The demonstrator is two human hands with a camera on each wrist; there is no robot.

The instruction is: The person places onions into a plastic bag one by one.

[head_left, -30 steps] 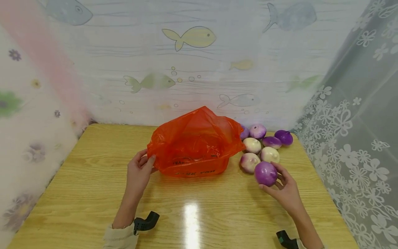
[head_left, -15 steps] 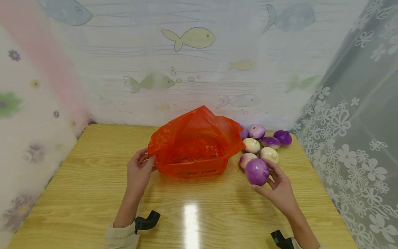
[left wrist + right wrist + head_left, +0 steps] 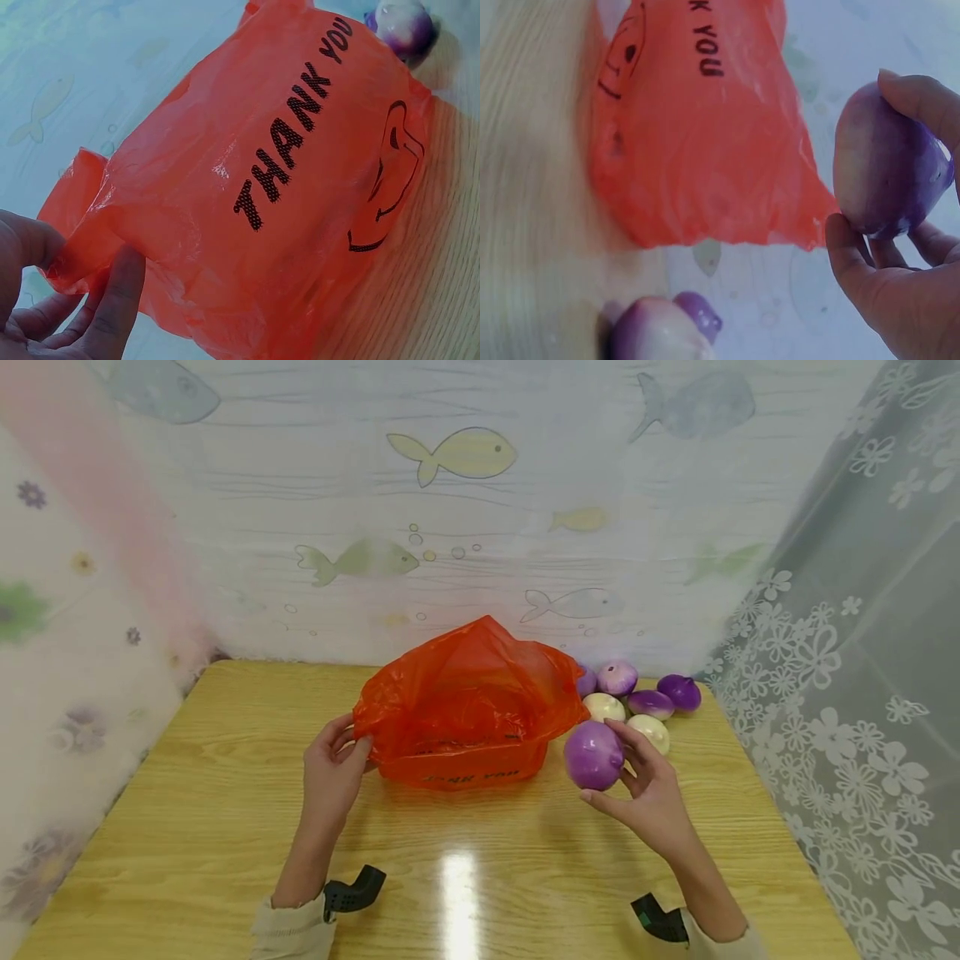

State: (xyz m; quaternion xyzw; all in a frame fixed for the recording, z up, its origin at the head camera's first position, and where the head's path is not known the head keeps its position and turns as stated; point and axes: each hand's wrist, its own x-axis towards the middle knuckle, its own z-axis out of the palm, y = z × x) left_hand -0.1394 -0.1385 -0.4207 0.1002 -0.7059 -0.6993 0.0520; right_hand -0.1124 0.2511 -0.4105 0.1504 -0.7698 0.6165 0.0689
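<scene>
A red plastic bag [image 3: 465,760] stands on the table with its mouth spread; black "THANK YOU" print shows on its side in the left wrist view. My left hand [image 3: 333,777] pinches the left edge of the bag's mouth between thumb and fingers. Near the bag's right edge, my right hand [image 3: 648,793] grips a purple onion [image 3: 593,756] above the table. In the right wrist view, the onion [image 3: 889,161] has a pale side and a purple side, held between thumb and fingertips. What lies inside the bag cannot be made out.
Right of the bag, several purple and whitish onions [image 3: 651,703] lie grouped near the back right of the wooden table [image 3: 225,827]. A fish-patterned curtain [image 3: 480,527] hangs behind, and a sheer floral curtain [image 3: 862,735] borders the right side.
My right hand has carried the purple onion leftward and slightly up, from beside the other onions to near the bag's right edge. The left hand keeps its hold on the bag.
</scene>
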